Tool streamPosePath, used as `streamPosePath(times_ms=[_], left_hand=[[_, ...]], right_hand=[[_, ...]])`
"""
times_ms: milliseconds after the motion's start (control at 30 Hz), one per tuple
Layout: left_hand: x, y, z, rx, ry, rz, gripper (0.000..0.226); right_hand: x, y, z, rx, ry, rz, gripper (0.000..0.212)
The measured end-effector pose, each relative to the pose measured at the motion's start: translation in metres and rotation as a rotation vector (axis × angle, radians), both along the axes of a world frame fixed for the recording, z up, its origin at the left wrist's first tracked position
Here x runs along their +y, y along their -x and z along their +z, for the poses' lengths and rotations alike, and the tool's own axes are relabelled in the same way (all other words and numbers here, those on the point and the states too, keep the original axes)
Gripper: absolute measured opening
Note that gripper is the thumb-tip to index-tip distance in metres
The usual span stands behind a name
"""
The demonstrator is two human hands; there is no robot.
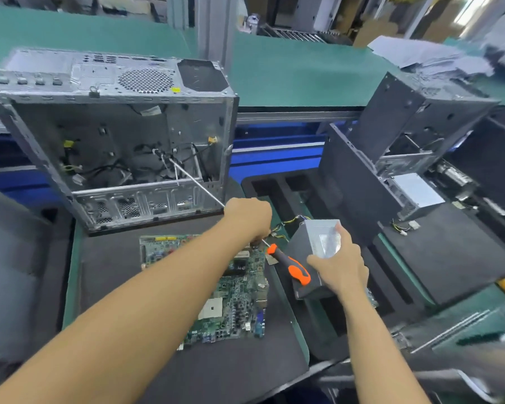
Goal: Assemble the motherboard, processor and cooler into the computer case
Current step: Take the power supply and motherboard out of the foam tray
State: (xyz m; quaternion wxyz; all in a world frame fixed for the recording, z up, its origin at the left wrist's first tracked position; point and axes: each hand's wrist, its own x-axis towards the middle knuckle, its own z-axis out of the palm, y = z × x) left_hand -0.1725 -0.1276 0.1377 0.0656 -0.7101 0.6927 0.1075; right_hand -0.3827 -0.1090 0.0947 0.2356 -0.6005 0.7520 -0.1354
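1. The left hand (248, 220) is closed over the bare steel shaft of a long screwdriver (292, 268), just above its orange-and-black handle. The fingers are hidden under the hand, so I cannot tell how firm the hold is.
2. The right hand (340, 265) clasps a grey power supply (309, 243) from above, with the thumb on the near face and the fingers spread over the far top edge. The box sits tilted at the right edge of the black mat (114, 272). Whether it is lifted or resting I cannot tell.
3. The screwdriver's shaft runs up and left past the left hand, and its tip reaches inside the computer case (114, 135).
4. The motherboard (236, 290) lies flat, components up, toward the mat's right edge and partly under the left forearm. Its processor socket (210, 309) looks bare, and no cooler is visible.
5. The case stands at the mat's far edge with its open side facing the camera. Loose cables (105, 169) lie inside it and no board is fitted.
6. The board is probably light and stiff but fragile. It is best lifted by two opposite bare edges and kept level, with fingers off the socket and the small parts. Both hands would need freeing first.
7. A second case (362, 176) stands well to the right.
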Motion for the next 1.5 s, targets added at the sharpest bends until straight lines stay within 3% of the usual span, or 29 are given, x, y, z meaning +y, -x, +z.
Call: streamPosePath(times_ms=[100,267,400,700,867,1133,1300,1500], left_hand=[[-0.027,0.006,-0.027,-0.066,-0.083,0.075,0.024],[-0.054,-0.008,-0.068,-0.021,-0.241,0.111,0.008],[-0.066,-0.018,-0.093,-0.023,-0.365,0.074,0.026],[-0.07,-0.017,-0.13,-0.022,-0.33,0.135,0.038],[-0.067,-0.014,-0.128,0.022,-0.264,0.177,0.032],[-0.059,-0.048,-0.112,0.244,-0.38,0.255,0.028],[-0.051,-0.057,-0.114,0.297,-0.354,0.328,0.026],[-0.046,-0.061,-0.115,0.348,-0.373,0.378,0.026]], right_hand=[[-0.012,0.005,0.006,0.031,0.008,0.007,0.098],[-0.034,0.002,0.017,-0.011,0.035,0.035,0.102],[-0.057,-0.008,0.025,-0.03,0.051,0.067,0.101],[-0.122,-0.043,0.032,-0.081,0.125,0.141,0.096],[-0.148,-0.062,0.023,-0.114,0.142,0.185,0.095],[-0.185,-0.087,-0.006,-0.215,0.124,0.221,0.089],[-0.208,-0.098,-0.035,-0.334,0.138,0.205,0.084],[-0.229,-0.103,-0.069,-0.126,0.07,0.259,0.086]])
